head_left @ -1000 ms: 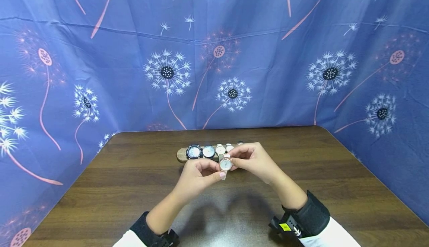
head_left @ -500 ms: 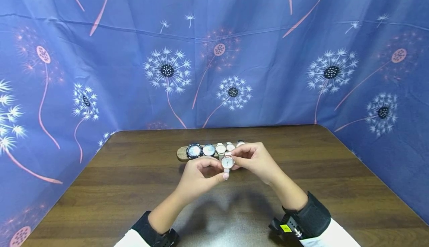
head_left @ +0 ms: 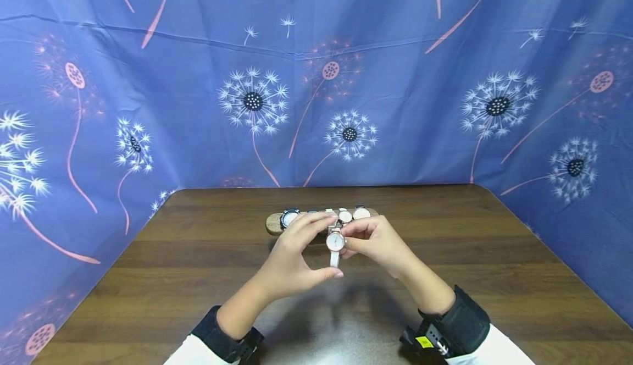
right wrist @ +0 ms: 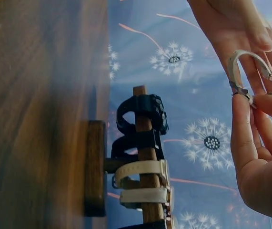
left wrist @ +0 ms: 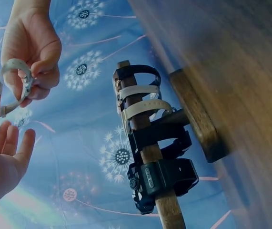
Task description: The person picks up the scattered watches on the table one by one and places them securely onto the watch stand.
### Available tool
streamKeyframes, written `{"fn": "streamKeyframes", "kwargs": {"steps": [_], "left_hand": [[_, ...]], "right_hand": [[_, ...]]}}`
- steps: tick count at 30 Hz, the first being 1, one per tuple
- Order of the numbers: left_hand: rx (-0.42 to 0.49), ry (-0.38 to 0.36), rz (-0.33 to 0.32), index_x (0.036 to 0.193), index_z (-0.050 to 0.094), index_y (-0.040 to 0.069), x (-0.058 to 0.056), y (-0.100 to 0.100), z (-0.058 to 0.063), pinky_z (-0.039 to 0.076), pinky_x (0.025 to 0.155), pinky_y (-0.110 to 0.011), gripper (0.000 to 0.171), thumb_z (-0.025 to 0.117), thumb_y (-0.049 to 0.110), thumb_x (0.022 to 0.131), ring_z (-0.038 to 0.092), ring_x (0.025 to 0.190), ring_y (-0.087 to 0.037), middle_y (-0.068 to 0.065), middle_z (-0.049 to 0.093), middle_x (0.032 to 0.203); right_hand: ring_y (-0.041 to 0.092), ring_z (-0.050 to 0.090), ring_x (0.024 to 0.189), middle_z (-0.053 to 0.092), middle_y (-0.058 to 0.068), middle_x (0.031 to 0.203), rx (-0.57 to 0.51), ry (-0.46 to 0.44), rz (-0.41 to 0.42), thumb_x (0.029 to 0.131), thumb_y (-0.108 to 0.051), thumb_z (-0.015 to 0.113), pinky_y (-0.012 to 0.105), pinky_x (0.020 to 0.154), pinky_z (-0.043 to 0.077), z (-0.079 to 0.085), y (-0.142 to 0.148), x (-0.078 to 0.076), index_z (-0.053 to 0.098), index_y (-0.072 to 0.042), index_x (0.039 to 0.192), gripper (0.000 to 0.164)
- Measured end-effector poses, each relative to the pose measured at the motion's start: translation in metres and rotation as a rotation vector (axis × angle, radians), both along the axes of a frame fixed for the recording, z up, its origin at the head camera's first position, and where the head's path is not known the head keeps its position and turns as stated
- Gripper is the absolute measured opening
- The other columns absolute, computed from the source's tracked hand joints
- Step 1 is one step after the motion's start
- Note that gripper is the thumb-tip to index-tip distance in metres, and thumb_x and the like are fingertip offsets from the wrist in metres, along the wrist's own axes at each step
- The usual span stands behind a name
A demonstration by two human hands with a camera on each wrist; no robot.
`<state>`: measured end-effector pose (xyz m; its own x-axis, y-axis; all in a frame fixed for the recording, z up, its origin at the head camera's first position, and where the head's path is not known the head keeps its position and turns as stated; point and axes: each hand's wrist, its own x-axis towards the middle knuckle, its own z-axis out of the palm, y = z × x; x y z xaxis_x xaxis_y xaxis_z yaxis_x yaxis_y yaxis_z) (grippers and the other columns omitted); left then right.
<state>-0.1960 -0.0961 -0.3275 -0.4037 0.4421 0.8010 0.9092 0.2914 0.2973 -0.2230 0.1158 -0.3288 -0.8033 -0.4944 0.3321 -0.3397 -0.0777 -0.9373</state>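
Note:
A wristwatch with a white strap and a round white face [head_left: 335,242] hangs in front of the watch stand. My right hand [head_left: 378,244] pinches it at the side with thumb and fingers. Around its left side my left hand [head_left: 292,258] is spread, thumb below the strap and fingers reaching above the face. In the left wrist view the strap [left wrist: 15,63] forms a loop, with the left fingers [left wrist: 25,145] apart from it. The right wrist view shows the right fingertips at the strap's buckle end [right wrist: 243,90].
Behind the hands stands a wooden watch stand [head_left: 273,224] on a brown table [head_left: 198,277]. Its bar carries several watches, including a chunky black watch [left wrist: 162,179] and a cream-strapped watch [right wrist: 143,168]. A blue dandelion-print cloth [head_left: 405,106] hangs behind the table.
My left hand has let go of the strap and spread its fingers, now covering part of the stand's watches. The right hand keeps its pinch on the wristwatch, whose strap hangs straighter down.

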Motion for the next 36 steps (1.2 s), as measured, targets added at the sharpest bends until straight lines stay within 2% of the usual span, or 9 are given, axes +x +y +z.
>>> {"fn": "streamKeyframes", "kwargs": {"steps": [3, 8, 13, 15, 18, 23, 25, 32, 36], "left_hand": [[-0.032, 0.038, -0.017, 0.129, 0.058, 0.000, -0.0001, 0.0013, -0.0006, 0.044, 0.103, -0.035, 0.078, 0.093, 0.019, 0.062, 0.054, 0.117, -0.023, -0.010, 0.059, 0.125], [-0.020, 0.024, -0.030, 0.122, 0.063, 0.000, 0.0003, 0.0026, -0.0024, 0.050, 0.093, -0.028, 0.065, 0.091, 0.016, 0.066, 0.059, 0.106, -0.018, -0.006, 0.063, 0.115], [0.032, -0.022, -0.113, 0.124, 0.062, -0.002, -0.0020, 0.0008, -0.0015, 0.056, 0.081, -0.028, 0.050, 0.079, 0.004, 0.078, 0.062, 0.095, -0.015, -0.010, 0.064, 0.112], [0.043, -0.024, -0.140, 0.124, 0.062, -0.002, -0.0033, -0.0012, -0.0006, 0.056, 0.078, -0.028, 0.047, 0.073, -0.003, 0.078, 0.062, 0.093, -0.016, -0.011, 0.064, 0.113], [0.026, 0.040, -0.122, 0.121, 0.063, -0.002, -0.0050, -0.0036, 0.0008, 0.055, 0.083, -0.027, 0.049, 0.071, -0.008, 0.073, 0.061, 0.097, -0.019, -0.010, 0.063, 0.113], [-0.008, 0.216, -0.037, 0.115, 0.067, 0.000, -0.0073, -0.0032, 0.0022, 0.051, 0.092, -0.030, 0.051, 0.082, -0.006, 0.066, 0.060, 0.101, -0.023, -0.011, 0.063, 0.111], [-0.006, 0.239, -0.029, 0.113, 0.068, 0.000, -0.0076, -0.0031, 0.0021, 0.051, 0.093, -0.030, 0.051, 0.084, -0.004, 0.065, 0.061, 0.101, -0.024, -0.011, 0.063, 0.111], [0.034, 0.193, -0.065, 0.113, 0.067, -0.002, -0.0058, -0.0033, 0.0003, 0.053, 0.088, -0.030, 0.050, 0.085, -0.002, 0.066, 0.062, 0.101, -0.025, -0.012, 0.064, 0.111], [0.056, 0.148, -0.090, 0.113, 0.067, -0.003, -0.0036, -0.0028, -0.0009, 0.055, 0.076, -0.025, 0.047, 0.082, -0.002, 0.068, 0.063, 0.092, -0.022, -0.013, 0.066, 0.110]], "right_hand": [[0.014, 0.068, 0.071, 0.069, 0.004, 0.086, 0.001, -0.019, 0.024, 0.088, 0.007, 0.061, 0.037, 0.069, 0.060, -0.0025, -0.0010, 0.0016, 0.058, 0.026, 0.097, 0.021], [0.012, 0.067, 0.071, 0.070, 0.001, 0.085, 0.004, -0.032, 0.039, 0.088, 0.008, 0.060, 0.035, 0.068, 0.060, -0.0044, -0.0023, 0.0037, 0.058, 0.026, 0.097, 0.020], [0.013, 0.067, 0.071, 0.070, 0.001, 0.083, 0.009, -0.057, 0.056, 0.089, 0.004, 0.062, 0.036, 0.068, 0.060, -0.0036, -0.0029, 0.0047, 0.059, 0.024, 0.100, 0.023], [0.013, 0.067, 0.070, 0.070, 0.002, 0.083, 0.012, -0.061, 0.063, 0.090, 0.003, 0.062, 0.037, 0.067, 0.060, -0.0033, -0.0029, 0.0048, 0.059, 0.024, 0.101, 0.024], [0.014, 0.067, 0.070, 0.071, 0.002, 0.082, 0.008, -0.065, 0.074, 0.089, 0.002, 0.063, 0.038, 0.067, 0.060, -0.0029, -0.0028, 0.0048, 0.059, 0.024, 0.101, 0.025], [0.014, 0.067, 0.070, 0.071, 0.002, 0.082, -0.001, -0.074, 0.089, 0.088, 0.004, 0.063, 0.037, 0.067, 0.060, -0.0024, -0.0038, 0.0048, 0.059, 0.024, 0.101, 0.024], [0.014, 0.067, 0.072, 0.071, 0.003, 0.083, 0.001, -0.071, 0.089, 0.088, 0.004, 0.063, 0.038, 0.067, 0.060, -0.0025, -0.0047, 0.0046, 0.059, 0.024, 0.101, 0.024], [0.014, 0.067, 0.072, 0.070, 0.003, 0.083, 0.005, -0.039, 0.055, 0.089, 0.004, 0.062, 0.037, 0.067, 0.060, -0.0065, -0.0055, 0.0022, 0.061, 0.023, 0.099, 0.022], [0.013, 0.067, 0.070, 0.071, 0.002, 0.083, -0.005, -0.026, 0.018, 0.089, 0.005, 0.062, 0.032, 0.065, 0.060, -0.0103, -0.0060, 0.0014, 0.060, 0.024, 0.099, 0.021]]}}
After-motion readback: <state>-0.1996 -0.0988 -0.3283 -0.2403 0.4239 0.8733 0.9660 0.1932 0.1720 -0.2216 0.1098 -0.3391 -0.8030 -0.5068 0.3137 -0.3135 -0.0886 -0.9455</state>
